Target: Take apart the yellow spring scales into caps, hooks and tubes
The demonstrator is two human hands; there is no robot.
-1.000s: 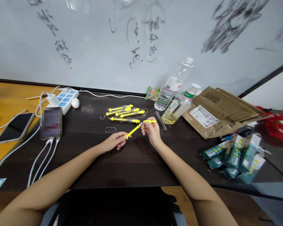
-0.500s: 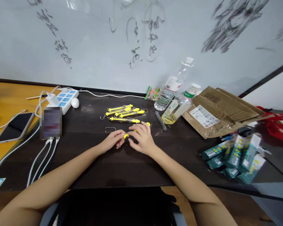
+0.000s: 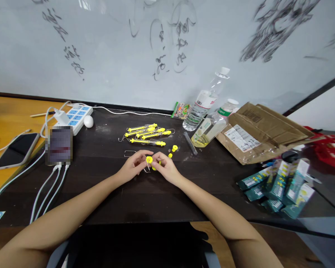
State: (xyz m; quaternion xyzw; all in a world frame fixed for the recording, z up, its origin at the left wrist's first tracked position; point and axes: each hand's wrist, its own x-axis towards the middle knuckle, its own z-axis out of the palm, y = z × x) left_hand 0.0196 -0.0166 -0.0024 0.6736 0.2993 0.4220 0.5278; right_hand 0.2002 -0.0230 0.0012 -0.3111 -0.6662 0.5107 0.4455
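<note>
On the dark wooden desk, left to right, I see a bent silver wire hook point(image 3: 130, 153) just beside my left hand point(image 3: 135, 163), whose fingertips pinch a small yellow plastic piece with a wire hook point(image 3: 149, 160). My right hand point(image 3: 165, 168) closes its fingers on that piece's other side. Yellow-and-clear plastic tubes point(image 3: 147, 142) lie beyond; small yellow plastic caps point(image 3: 174, 148) sit near my right hand.

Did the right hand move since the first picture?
Yes. The right hand has moved left and nearer the person, farther from the tall clear plastic bottle with a white cap.
</note>
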